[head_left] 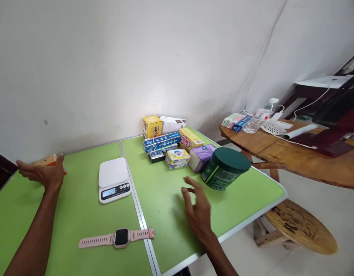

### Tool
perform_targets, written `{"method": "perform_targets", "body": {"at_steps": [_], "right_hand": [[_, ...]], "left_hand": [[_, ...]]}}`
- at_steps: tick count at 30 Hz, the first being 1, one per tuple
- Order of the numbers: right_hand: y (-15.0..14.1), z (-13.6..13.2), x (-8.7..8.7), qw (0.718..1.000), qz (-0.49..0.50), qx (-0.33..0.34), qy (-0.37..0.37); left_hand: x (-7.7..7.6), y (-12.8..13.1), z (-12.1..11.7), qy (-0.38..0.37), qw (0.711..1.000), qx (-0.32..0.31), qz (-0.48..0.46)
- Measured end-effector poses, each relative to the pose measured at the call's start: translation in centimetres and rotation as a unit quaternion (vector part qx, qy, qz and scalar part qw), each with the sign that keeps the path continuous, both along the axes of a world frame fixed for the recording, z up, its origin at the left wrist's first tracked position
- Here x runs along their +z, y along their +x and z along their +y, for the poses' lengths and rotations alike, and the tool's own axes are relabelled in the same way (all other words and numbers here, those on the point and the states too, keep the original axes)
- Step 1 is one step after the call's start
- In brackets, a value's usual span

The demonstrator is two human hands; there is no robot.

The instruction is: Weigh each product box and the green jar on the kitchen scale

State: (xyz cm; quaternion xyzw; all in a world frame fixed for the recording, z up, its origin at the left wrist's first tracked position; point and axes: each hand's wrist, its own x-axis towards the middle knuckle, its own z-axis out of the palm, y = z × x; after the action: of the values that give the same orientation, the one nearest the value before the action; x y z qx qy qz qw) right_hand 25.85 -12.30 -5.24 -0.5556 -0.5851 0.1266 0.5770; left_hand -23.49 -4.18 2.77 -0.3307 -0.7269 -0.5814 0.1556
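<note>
Orange box (46, 160) lies by the back edge of the green table (79, 211), at about 10 o'clock from the white scale (113, 172), with 12 being the wall (107, 76) side. Left hand (44, 174) spans it widely, thumb toward 3, fingers toward 9; whether the fingers press or merely surround it, cannot tell, as the hand hides most of it. Wide spread probably suits the box's length. Visible strip suggests the long axis runs roughly 9 to 3, the 3 end swung slightly toward 2; which end is its front, cannot tell. Right hand (199, 209), between 3 and 4, holds nothing: fingers loosely bent, thumb apart, near the green tub (224, 168). Small boxes (177, 158) cluster at 2, perhaps grouped to leave elbow room. Pink watch (121, 237) lies flat at 6, strap stretched 9 to 3, presumably unfastened for that.
</note>
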Motion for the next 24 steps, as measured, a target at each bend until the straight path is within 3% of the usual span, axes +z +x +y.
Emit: {"method": "perform_targets", "body": {"at_steps": [2,4,6,9,12,16,20,24], "right_hand": [[3.0,-0.4,0.5,0.988,-0.014,-0.131,0.081],[6.6,0.2,1.3,0.960,0.017,-0.249,0.129],[10.2,1.9,1.8,0.937,0.108,-0.308,0.124],[14.4,5.4,1.6,0.927,0.284,-0.243,0.024],[15.9,7.5,0.5,0.921,0.362,-0.124,-0.066],[14.7,6.1,-0.9,0.931,0.345,-0.101,-0.069],[14.2,3.0,-1.7,0.944,0.309,-0.057,-0.103],[14.0,2.5,-2.0,0.936,0.322,-0.073,-0.120]], "left_hand": [[2.5,4.5,0.0,0.027,0.999,-0.019,0.008],[4.1,10.6,-0.3,0.047,0.989,-0.130,0.058],[4.0,17.5,-1.1,0.047,0.963,-0.251,0.082],[1.3,26.9,-3.0,-0.009,0.914,-0.400,0.062],[-2.2,33.3,-4.4,-0.081,0.860,-0.503,0.029],[-4.5,37.5,-4.6,-0.132,0.807,-0.575,-0.020],[-4.7,39.1,-4.1,-0.183,0.770,-0.609,-0.046],[-5.0,39.8,-4.1,-0.203,0.754,-0.622,-0.061]]}}
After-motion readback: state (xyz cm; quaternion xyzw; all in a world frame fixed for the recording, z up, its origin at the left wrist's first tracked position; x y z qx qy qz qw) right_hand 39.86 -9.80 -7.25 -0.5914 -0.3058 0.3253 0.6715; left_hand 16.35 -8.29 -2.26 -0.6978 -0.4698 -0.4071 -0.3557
